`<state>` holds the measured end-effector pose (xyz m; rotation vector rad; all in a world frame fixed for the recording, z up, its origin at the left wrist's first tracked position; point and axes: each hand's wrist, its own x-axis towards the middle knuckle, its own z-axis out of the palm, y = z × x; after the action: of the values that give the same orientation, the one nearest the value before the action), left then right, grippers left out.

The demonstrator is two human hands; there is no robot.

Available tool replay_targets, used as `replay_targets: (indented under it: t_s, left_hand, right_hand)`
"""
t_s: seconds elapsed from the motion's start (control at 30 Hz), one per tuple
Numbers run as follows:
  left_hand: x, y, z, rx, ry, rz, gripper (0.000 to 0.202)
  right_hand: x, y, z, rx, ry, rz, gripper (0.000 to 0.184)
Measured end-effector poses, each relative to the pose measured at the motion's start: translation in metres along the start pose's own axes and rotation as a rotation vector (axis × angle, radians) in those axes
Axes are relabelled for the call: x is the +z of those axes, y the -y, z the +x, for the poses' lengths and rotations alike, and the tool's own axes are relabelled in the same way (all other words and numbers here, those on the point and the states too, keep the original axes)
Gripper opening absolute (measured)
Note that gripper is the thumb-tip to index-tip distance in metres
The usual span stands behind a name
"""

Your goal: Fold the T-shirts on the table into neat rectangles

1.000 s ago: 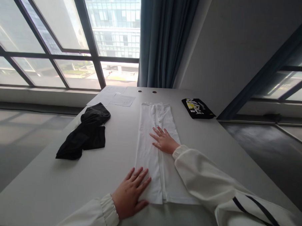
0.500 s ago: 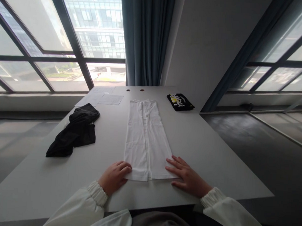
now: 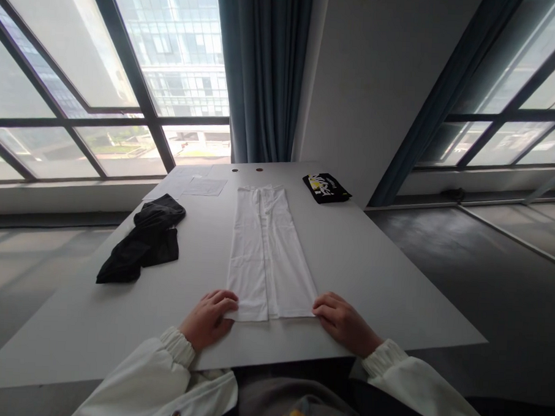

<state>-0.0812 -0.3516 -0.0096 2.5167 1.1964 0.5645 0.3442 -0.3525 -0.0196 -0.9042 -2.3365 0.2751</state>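
Observation:
A pair of white trousers [image 3: 274, 251] lies flat on the white table [image 3: 384, 298], waistband at the far end and leg hems towards me. At the near left hem corner is my left hand [image 3: 209, 317], its fingers curled over the fabric edge and its thumb low at the table side. My right hand [image 3: 345, 322] pinches the near right hem corner between thumb and fingers. Both legs lie side by side, a narrow seam between them, with slight wrinkles near the waist.
Left of the trousers lies a crumpled black garment [image 3: 145, 239]. A folded black item with white and yellow print [image 3: 325, 188] sits at the far right. Sheets of paper [image 3: 205, 186] rest at the far left, near two round holes in the tabletop. Windows and a blue curtain [image 3: 267, 79] stand behind.
My right hand has gone from spread fingers lying on the hem to a pinch at its corner. My left hand stays at the left corner. The view has shifted slightly.

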Motion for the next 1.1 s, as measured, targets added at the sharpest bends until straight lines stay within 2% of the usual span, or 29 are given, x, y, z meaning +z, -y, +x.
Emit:
replay_targets:
  t_s: [0.23, 0.4, 0.53, 0.7, 0.83, 0.93, 1.03, 1.1]
  left_hand:
    - [0.004, -0.001, 0.002, 0.04, -0.018, 0.061, 0.015]
    - [-0.008, 0.006, -0.013, 0.031, 0.016, 0.017, 0.03]
    - [-0.013, 0.013, -0.024, 0.006, -0.005, -0.014, 0.042]
    - [-0.01, 0.013, -0.015, 0.018, -0.012, 0.011, 0.032]
    - [-0.011, 0.009, -0.006, 0.066, 0.041, -0.014, 0.027]
    - [-0.012, 0.008, -0.004, 0.04, 0.039, -0.061, 0.027]
    - [-0.011, 0.008, -0.006, -0.026, -0.019, -0.11, 0.03]
    - [-0.011, 0.007, -0.009, -0.059, -0.052, -0.131, 0.031]
  right_hand:
    - [0.001, 0.0, -0.002, 0.038, 0.033, -0.048, 0.018]
    - [-0.006, -0.01, -0.01, 0.177, 0.086, -0.086, 0.031]
    - [-0.015, -0.021, -0.017, 0.256, 0.122, -0.064, 0.042]
    - [-0.018, -0.025, -0.01, 0.228, 0.15, -0.012, 0.029]
    - [-0.017, -0.025, -0.004, 0.181, 0.215, 0.015, 0.028]
    - [-0.016, -0.023, -0.001, 0.139, 0.159, 0.051, 0.027]
    - [-0.015, -0.013, 0.002, 0.116, 0.085, 0.109, 0.028]
    - [-0.015, -0.003, 0.004, 0.11, 0.085, 0.162, 0.028]
